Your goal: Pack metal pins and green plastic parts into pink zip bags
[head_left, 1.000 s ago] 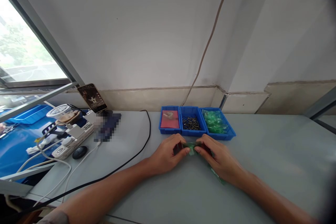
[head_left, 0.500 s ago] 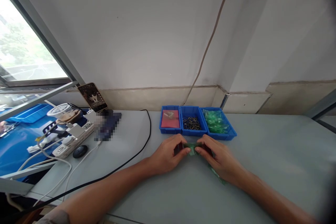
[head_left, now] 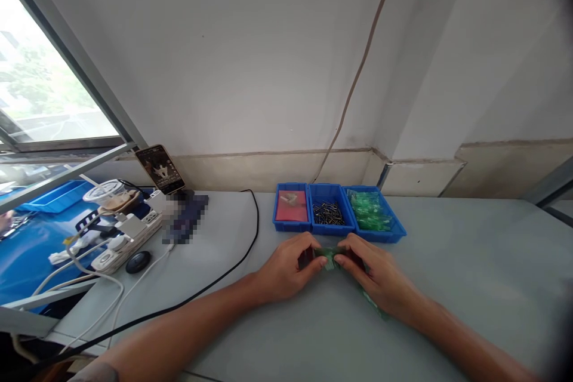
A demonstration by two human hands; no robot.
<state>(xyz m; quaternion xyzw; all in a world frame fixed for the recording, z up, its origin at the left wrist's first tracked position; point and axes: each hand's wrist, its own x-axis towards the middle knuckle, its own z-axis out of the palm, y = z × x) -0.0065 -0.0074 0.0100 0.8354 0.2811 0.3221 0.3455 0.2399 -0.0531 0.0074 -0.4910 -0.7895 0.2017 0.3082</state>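
Between my two hands is a green, see-through plastic bag, pinched near its edge. My left hand has thumb and fingers closed on its left side. My right hand grips the right side, and more green plastic shows below that palm. What the bag holds, if anything, is hidden by my fingers. Just beyond my hands stand three blue bins: one with a red sheet and small pale pieces on it, one with dark metal screws, and one with green plastic bags.
A black cable runs across the grey table left of my hands. Farther left are a power strip with plugs and white cords, a black mouse-like object, and a propped phone. The wall rises behind the bins.
Both hands keep the same pinch on the green bag and hardly move. The whole view shifts slightly as my head moves.
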